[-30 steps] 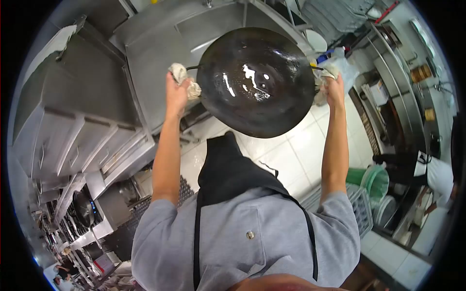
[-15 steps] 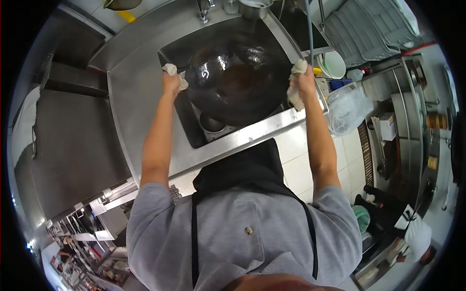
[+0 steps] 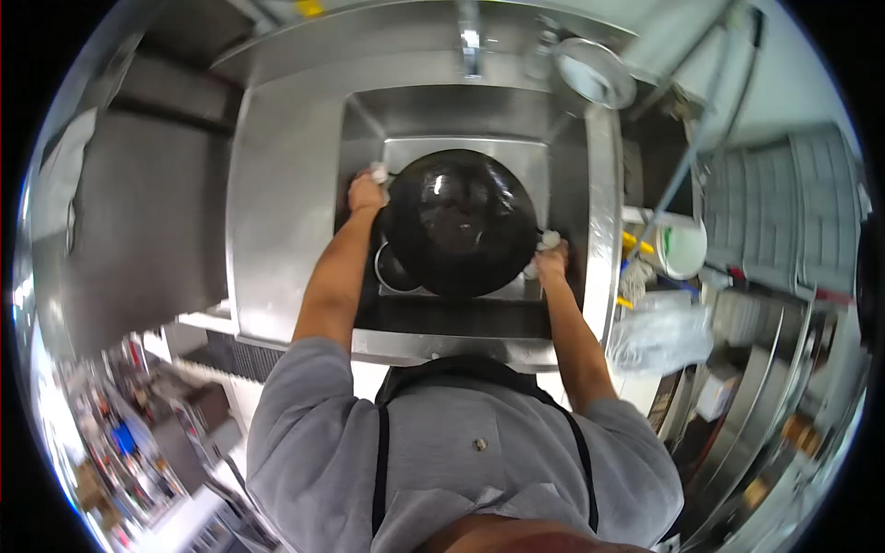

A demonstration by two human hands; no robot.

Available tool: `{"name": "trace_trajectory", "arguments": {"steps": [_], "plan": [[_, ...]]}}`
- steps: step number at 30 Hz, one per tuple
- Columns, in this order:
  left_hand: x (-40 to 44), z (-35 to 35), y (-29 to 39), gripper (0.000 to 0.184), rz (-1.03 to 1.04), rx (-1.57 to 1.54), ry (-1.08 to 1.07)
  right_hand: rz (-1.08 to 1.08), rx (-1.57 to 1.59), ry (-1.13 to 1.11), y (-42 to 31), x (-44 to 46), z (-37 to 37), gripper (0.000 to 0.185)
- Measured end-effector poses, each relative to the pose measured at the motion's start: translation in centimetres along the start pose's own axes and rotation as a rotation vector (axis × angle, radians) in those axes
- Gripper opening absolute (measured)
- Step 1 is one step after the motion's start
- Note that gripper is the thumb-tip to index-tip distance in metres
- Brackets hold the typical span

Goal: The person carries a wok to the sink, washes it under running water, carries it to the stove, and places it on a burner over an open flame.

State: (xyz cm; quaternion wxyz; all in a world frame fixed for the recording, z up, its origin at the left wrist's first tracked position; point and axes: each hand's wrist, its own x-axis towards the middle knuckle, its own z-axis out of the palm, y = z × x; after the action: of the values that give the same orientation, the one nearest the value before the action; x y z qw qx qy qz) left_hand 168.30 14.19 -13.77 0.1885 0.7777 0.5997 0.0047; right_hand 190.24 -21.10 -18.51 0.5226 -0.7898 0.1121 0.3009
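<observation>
A large black wok (image 3: 461,221) with a wet, shiny surface is down inside the steel sink (image 3: 570,184). At its left side my left hand (image 3: 367,194) is closed on a whitish cloth (image 3: 379,172), wrapped at the wok's handle. On the right, lower down, my right hand (image 3: 553,264) grips another whitish cloth (image 3: 549,240) at the opposite handle. The cloths mostly hide both handles. A smaller round pan (image 3: 396,276) shows partly from beneath the wok's left edge.
A tap (image 3: 470,55) stands behind the sink, with a metal pot (image 3: 595,76) at the back right corner. Steel counter (image 3: 281,212) extends leftward. Right of the sink are a pale bucket (image 3: 684,251), a plastic bag (image 3: 662,337) and a leaning pole (image 3: 687,164).
Both hands have lowered the wok deeper into the sink, and it looks smaller and tilted, right side nearer me. My head view has turned and shows more of the sink.
</observation>
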Motion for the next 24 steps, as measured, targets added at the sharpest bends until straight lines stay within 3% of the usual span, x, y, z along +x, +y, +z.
{"name": "trace_trajectory", "arguments": {"steps": [3,4,5,6,7,8,9,10,11,13,14,15,16,17,19,20,22,23,24], "plan": [[-3.2,-3.6,2.5,0.033,0.111,-0.151,0.227,-0.305,-0.115,-0.068,2.3,2.5,0.7,0.047],[-4.3,-3.0,2.6,0.032,0.148,-0.191,0.248,-0.494,-0.337,0.067,1.7,1.0,1.7,0.048],[-5.6,-3.6,3.3,0.031,0.124,-0.316,0.120,-0.692,-0.546,0.216,-0.9,-1.8,2.6,0.049],[-7.0,-2.4,3.2,0.031,0.269,-0.491,0.091,-0.718,-0.490,0.081,-4.1,-4.5,3.5,0.049],[-9.1,-1.9,3.9,0.035,0.257,-0.523,-0.064,-0.750,-0.455,0.017,-5.4,-5.7,4.5,0.049],[-10.7,-1.2,4.7,0.037,0.190,-0.826,-0.257,-0.778,-0.418,-0.049,-6.7,-6.8,5.7,0.049],[-12.2,-0.6,5.5,0.039,0.120,-1.130,-0.458,-0.739,-0.600,-0.080,-8.1,-7.9,6.6,0.050],[-13.6,-1.0,6.3,0.039,0.025,-1.370,-0.532,-0.733,-0.506,-0.205,-9.3,-9.0,8.0,0.051],[-14.4,-2.2,7.3,0.040,-0.073,-1.604,-0.614,-0.866,-0.447,-0.275,-10.8,-11.3,9.0,0.054],[-15.3,-4.8,7.6,0.044,-0.048,-1.748,-0.617,-0.783,-0.359,-0.820,-13.3,-14.6,10.2,0.084],[-15.0,-6.1,7.5,0.043,0.129,-1.415,-0.391,-0.817,-0.252,-1.021,-13.8,-14.8,10.8,0.090],[-13.7,-7.4,5.9,0.038,0.116,-1.323,-0.451,-0.625,-0.120,-1.238,-15.7,-14.9,10.7,0.089],[-13.0,-9.2,5.8,0.031,-0.075,-1.607,-0.383,-0.530,-0.094,-1.264,-18.2,-15.0,10.3,0.083],[-11.7,-11.5,4.6,0.031,-0.064,-1.681,-0.350,-0.436,-0.060,-1.299,-20.5,-14.9,10.2,0.078],[-7.4,-14.5,1.1,0.038,0.069,-1.619,-0.022,-0.673,-0.274,-1.147,-24.4,-11.6,10.7,0.057],[-5.2,-17.0,-0.8,0.040,0.020,-1.587,0.045,-0.820,-0.405,-0.933,-25.7,-8.1,11.9,0.047],[-3.6,-22.7,-2.5,0.038,-0.025,-1.560,-0.064,-1.064,-0.615,-0.497,-28.1,-1.7,14.1,0.034],[-2.0,-22.3,-4.3,0.038,-0.048,-1.551,-0.065,-1.129,-0.873,-0.247,-30.6,0.2,15.5,0.035],[-0.1,-21.8,-5.8,0.038,-0.145,-1.129,0.302,-1.264,-1.053,-0.175,-32.5,1.8,16.2,0.037]]}}
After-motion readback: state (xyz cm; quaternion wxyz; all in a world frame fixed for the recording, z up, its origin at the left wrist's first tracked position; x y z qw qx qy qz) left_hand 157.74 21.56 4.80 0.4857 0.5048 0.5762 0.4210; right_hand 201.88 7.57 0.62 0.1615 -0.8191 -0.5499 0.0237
